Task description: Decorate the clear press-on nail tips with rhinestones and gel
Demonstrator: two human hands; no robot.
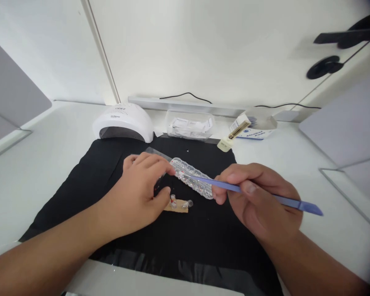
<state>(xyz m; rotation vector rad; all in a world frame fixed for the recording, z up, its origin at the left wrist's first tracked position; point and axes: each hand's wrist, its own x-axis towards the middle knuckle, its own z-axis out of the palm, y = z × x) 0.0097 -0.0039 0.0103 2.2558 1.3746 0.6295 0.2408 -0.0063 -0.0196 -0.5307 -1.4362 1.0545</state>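
My right hand [262, 197] pinches a slim purple tool [283, 200] with a slanted flat tail; its thin tip reaches the clear compartment case [197, 177]. Small pale and coloured bits fill the case's compartments. My left hand [138, 189] has its fingers curved and apart, the index fingertip at the case's left end. Below that hand's thumb lies a tan strip [180, 206] bearing clear nail tips [187, 204], one with red and orange decoration [173, 201]. Part of the strip is hidden by the left hand. A clear flat piece [157, 153] shows behind the left fingers.
A black mat [212, 242] covers the white table's middle [70, 119]. Along the back stand a white nail lamp [123, 119], a clear box of packets [189, 123], a gold-capped bottle [225, 144] and an alcohol-pad box [259, 132]. Grey panels flank both sides.
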